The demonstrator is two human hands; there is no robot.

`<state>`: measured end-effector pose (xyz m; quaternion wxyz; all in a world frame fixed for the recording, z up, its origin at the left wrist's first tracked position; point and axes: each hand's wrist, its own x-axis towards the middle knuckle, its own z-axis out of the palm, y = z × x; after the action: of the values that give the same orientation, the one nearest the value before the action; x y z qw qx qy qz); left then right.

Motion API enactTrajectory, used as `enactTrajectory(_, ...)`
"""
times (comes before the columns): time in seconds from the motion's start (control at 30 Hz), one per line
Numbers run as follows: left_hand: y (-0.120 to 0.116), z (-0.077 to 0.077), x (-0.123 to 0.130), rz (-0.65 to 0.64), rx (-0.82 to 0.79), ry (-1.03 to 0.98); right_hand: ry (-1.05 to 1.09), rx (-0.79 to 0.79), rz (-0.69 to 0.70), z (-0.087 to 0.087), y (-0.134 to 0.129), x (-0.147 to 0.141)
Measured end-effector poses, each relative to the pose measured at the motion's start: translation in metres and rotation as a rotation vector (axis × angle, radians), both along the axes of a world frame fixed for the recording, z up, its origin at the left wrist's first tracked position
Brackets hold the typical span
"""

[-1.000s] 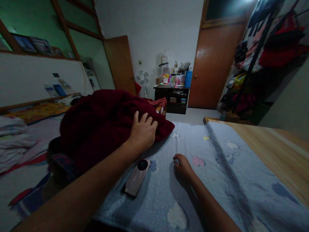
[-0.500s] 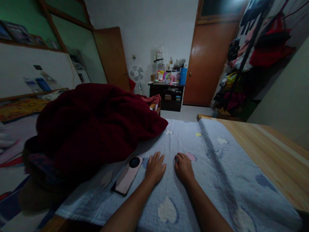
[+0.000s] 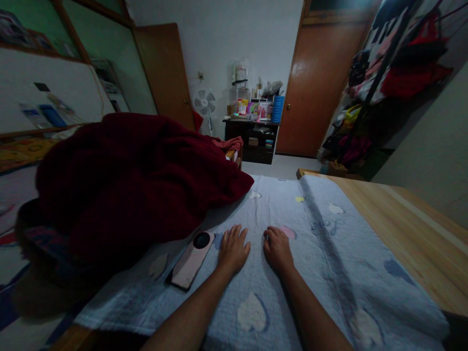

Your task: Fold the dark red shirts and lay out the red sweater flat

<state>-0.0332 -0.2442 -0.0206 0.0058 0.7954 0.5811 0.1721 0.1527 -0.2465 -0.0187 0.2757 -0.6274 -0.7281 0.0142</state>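
Note:
My left hand (image 3: 233,249) lies flat, palm down, on the light blue patterned cloth (image 3: 252,312), its fingers spread and nothing in it. To its left, a pink phone (image 3: 189,264) with a round dark camera ring rests face down on the same cloth, close to the hand but apart from it. My right hand (image 3: 278,249) rests on the cloth just right of the middle, near a pink heart print. Its fingers are curled under at the tips, and what they hold, if anything, is hidden.
A large dark red blanket (image 3: 139,180) is heaped at the left. Bare wooden boards (image 3: 395,214) run along the right. Farther back stand a dark cabinet (image 3: 252,148), a white fan (image 3: 205,103) and a brown door (image 3: 305,90); bags and clothes hang at the right.
The view has shifted slightly, so the room and blanket sit a little higher and farther left. Both hands stay in place on the cloth.

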Motion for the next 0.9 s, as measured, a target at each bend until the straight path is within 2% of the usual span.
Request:
enactTrajectory(0.47,0.002,0.004,0.004,-0.007,-0.058,0.026,0.063,-0.069,0.028,0.002,0.007,0.008)
enactTrajectory(0.6,0.005,0.010,0.003,-0.024,-0.093,-0.061,0.062,-0.055,0.047,0.002,0.007,0.010)
enactTrajectory(0.67,0.007,0.015,-0.002,-0.015,-0.132,-0.229,0.064,-0.045,0.053,0.001,0.006,0.010)
enactTrajectory(0.73,0.006,0.021,-0.010,0.047,-0.153,-0.517,0.070,-0.039,0.051,0.001,0.006,0.010)
enactTrajectory(0.9,-0.018,0.044,-0.047,0.325,-0.096,-1.320,0.079,-0.046,0.045,0.002,0.006,0.010)
